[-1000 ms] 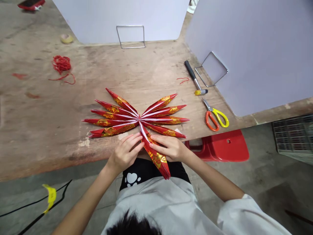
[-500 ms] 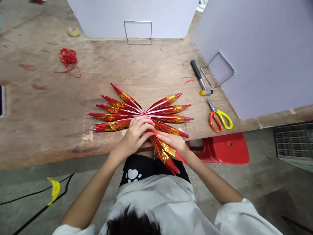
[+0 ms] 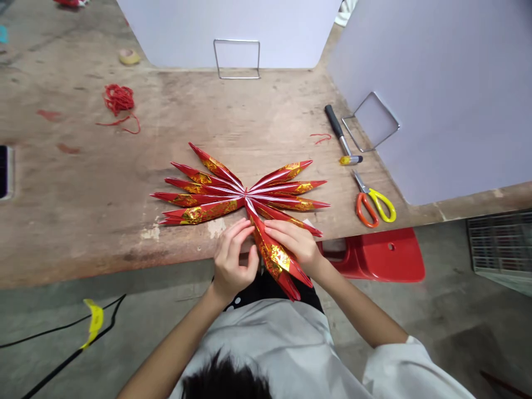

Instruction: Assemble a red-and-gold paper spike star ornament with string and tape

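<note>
A fan-shaped ornament of folded red-and-gold paper packets (image 3: 216,210) lies at the table's front edge, its points spread left and right from a tied middle. One cluster of packets points toward me, over the edge. My right hand (image 3: 297,244) is closed on the right side of this cluster, fingers on top; its thumb is hidden. On the cluster's left side, my left hand (image 3: 235,257) touches the paper with its fingertips. Its fingers are curved, with a gap between them and the thumb.
Scissors (image 3: 372,202) and a small hammer (image 3: 343,136) lie at right on the wooden table (image 3: 187,111). Red string (image 3: 119,100) and a tape roll (image 3: 129,56) lie at left. White panels (image 3: 236,27) stand behind. A red stool (image 3: 386,255) is below the edge.
My left hand has moved from the ornament's middle down toward me, uncovering the centre. The front cluster has swung slightly left, with my right hand still on it.
</note>
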Motion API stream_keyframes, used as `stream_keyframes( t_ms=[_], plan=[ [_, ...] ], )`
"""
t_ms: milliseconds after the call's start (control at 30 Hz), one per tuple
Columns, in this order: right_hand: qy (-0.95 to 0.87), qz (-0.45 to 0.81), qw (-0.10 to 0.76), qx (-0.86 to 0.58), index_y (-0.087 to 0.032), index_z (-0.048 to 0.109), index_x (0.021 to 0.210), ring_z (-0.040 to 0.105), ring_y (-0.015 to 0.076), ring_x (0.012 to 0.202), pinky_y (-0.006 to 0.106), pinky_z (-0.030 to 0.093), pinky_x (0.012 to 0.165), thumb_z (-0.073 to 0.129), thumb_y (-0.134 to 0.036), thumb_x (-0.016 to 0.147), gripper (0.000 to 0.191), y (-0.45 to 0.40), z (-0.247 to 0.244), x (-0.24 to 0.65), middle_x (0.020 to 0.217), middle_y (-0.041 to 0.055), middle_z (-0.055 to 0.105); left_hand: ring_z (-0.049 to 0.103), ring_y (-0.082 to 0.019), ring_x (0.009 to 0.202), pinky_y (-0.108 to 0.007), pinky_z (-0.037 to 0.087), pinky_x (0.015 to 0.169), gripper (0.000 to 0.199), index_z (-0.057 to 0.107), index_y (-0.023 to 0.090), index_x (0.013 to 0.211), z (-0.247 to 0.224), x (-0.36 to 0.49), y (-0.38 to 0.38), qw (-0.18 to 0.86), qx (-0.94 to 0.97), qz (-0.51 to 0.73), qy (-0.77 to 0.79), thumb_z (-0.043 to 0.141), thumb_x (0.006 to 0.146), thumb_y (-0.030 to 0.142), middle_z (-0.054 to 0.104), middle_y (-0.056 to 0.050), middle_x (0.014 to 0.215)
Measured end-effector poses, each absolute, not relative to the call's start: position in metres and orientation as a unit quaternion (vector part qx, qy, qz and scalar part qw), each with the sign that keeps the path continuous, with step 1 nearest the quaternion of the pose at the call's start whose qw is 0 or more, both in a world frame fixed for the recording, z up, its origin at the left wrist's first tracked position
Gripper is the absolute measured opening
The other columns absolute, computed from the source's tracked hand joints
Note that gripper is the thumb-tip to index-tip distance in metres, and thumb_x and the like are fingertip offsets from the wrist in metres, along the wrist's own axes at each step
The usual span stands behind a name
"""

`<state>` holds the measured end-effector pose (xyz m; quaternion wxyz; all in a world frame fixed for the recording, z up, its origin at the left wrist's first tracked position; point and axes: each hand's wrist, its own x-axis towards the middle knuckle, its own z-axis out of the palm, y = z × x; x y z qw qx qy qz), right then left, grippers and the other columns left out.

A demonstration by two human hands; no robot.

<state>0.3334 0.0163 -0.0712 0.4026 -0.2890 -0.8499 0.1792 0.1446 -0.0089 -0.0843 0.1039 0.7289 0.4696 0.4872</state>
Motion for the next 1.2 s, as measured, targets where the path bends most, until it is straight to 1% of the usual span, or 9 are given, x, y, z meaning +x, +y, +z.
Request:
stream_keyframes(
  t_ms=[133,400,567,633,733,833,900,1033,1200],
  plan=[
    [-0.856,0.135,0.42,-0.27,-0.013,0.05,0.134,0.059,0.0259,0.119,0.045,0.055,0.095,0.053,-0.013,0.091,0.044,0.018,-0.073,0.327,0.121,0.019,0.065,0.055,-0.028,0.121,-0.048,0.047,0.101,0.052,0.051,0.015,0.129,-0.089,0.148,-0.007,0.092,0.745,0.491,0.441,0.057,0.078,0.007,0.061,-0.015,0.123],
    [-0.875,0.065,0.416,-0.237,-0.003,0.062,0.116,0.062,0.0264,0.115,0.041,0.056,0.095,0.055,-0.007,0.087,0.03,0.023,-0.07,0.32,0.108,0.0216,0.07,0.059,-0.024,0.12,-0.039,0.05,0.099,0.053,0.046,0.013,0.137,-0.093,0.124,0.012,-0.037,0.832,0.422,0.358,0.053,0.085,0.006,0.066,-0.015,0.121],
    [-0.896,0.023,0.399,-0.194,-0.005,0.063,0.116,0.06,0.026,0.117,0.039,0.055,0.097,0.054,-0.007,0.089,0.029,0.028,-0.074,0.318,0.104,0.0177,0.072,0.055,-0.024,0.124,-0.041,0.047,0.103,0.059,0.038,0.013,0.144,-0.094,0.127,0.017,-0.02,0.81,0.414,0.415,0.046,0.086,0.002,0.062,-0.018,0.128],
    [-0.888,0.033,0.412,-0.203,-0.007,0.06,0.122,0.059,0.026,0.118,0.04,0.055,0.097,0.052,-0.011,0.091,0.033,0.03,-0.078,0.317,0.109,0.0176,0.071,0.054,-0.023,0.125,-0.041,0.046,0.104,0.061,0.037,0.015,0.145,-0.095,0.131,0.019,-0.005,0.801,0.416,0.429,0.044,0.086,0.001,0.06,-0.017,0.13],
    [-0.863,0.092,0.42,-0.264,-0.011,0.05,0.135,0.056,0.0253,0.123,0.041,0.053,0.1,0.049,-0.016,0.093,0.043,0.03,-0.085,0.314,0.125,0.0179,0.063,0.055,-0.023,0.125,-0.041,0.047,0.104,0.061,0.036,0.018,0.145,-0.097,0.133,0.02,0.009,0.794,0.425,0.434,0.043,0.087,0.001,0.06,-0.015,0.131],
    [-0.807,0.172,0.442,-0.352,-0.017,0.042,0.143,0.057,0.0223,0.121,0.039,0.051,0.103,0.053,-0.017,0.092,0.052,0.03,-0.089,0.307,0.132,0.0142,0.059,0.056,-0.023,0.123,-0.042,0.048,0.103,0.059,0.036,0.02,0.145,-0.098,0.133,0.019,0.021,0.796,0.426,0.429,0.04,0.089,0.003,0.06,-0.013,0.132],
    [-0.757,0.223,0.466,-0.4,-0.019,0.042,0.142,0.059,0.0206,0.119,0.036,0.05,0.104,0.057,-0.019,0.09,0.055,0.03,-0.09,0.301,0.131,0.0129,0.06,0.057,-0.022,0.122,-0.042,0.048,0.103,0.058,0.036,0.022,0.146,-0.099,0.133,0.019,0.023,0.794,0.429,0.43,0.039,0.09,0.004,0.06,-0.012,0.132],
    [-0.762,0.253,0.443,-0.399,-0.013,0.055,0.132,0.055,0.0208,0.125,0.036,0.044,0.109,0.054,-0.015,0.091,0.041,0.031,-0.087,0.293,0.133,0.0154,0.058,0.055,-0.022,0.125,-0.042,0.046,0.105,0.059,0.036,0.021,0.145,-0.098,0.132,0.021,0.016,0.792,0.424,0.438,0.04,0.089,0.004,0.059,-0.012,0.133],
    [-0.803,0.215,0.421,-0.363,-0.019,0.047,0.139,0.051,0.0195,0.129,0.039,0.044,0.109,0.045,-0.013,0.094,0.045,0.03,-0.084,0.294,0.137,0.0114,0.055,0.05,-0.022,0.129,-0.041,0.043,0.108,0.059,0.035,0.018,0.146,-0.094,0.128,0.032,0.01,0.807,0.388,0.445,0.04,0.089,0.003,0.056,-0.013,0.136]
  ],
)
